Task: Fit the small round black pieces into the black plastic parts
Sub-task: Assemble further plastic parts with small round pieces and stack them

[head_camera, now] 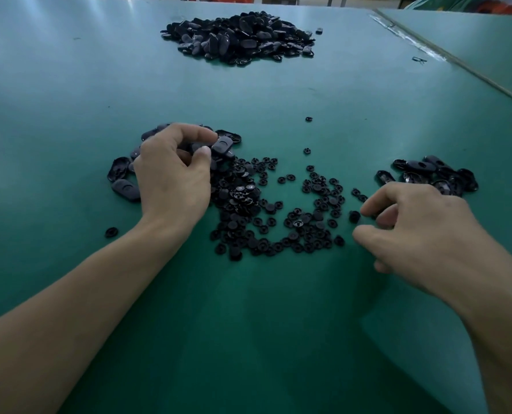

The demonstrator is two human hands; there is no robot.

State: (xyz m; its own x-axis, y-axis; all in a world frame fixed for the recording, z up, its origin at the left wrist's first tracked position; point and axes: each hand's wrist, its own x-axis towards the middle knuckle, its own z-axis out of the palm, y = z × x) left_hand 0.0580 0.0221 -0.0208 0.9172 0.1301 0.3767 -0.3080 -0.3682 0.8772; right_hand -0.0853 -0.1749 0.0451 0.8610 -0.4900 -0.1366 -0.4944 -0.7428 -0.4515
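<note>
Green surface (pixel 69 94) filled most of view; seam w/ a second green panel ran along far R. Big heap of black plastic parts (pixel 238 37) sat at far centre, well apart from both hands. Spread of small round black pieces (pixel 278 210) lay near centre, betw. the two hands; a few strays lay beyond it, one stray (pixel 308 118) farthest out, another (pixel 111 232) alone by L forearm. L cluster of plastic parts (pixel 123 186) lay under & around left hand (pixel 171 177), touching the edge of the round-piece spread; R cluster of plastic parts (pixel 437 171) lay just beyond right hand (pixel 422 231). Left hand's fingers (pixel 202 152) were curled, thumb & forefinger pinching one oval plastic part (pixel 222 144) at near edge of L cluster, part tilted; whether lifted clear of the others — can't tell. Right hand hovered low at R edge of spread; its fingers (pixel 371 209) were bent & loosely parted, thumb below, forefinger tip just beside one round piece (pixel 354 216); contact not certain, nothing seen pinched.
</note>
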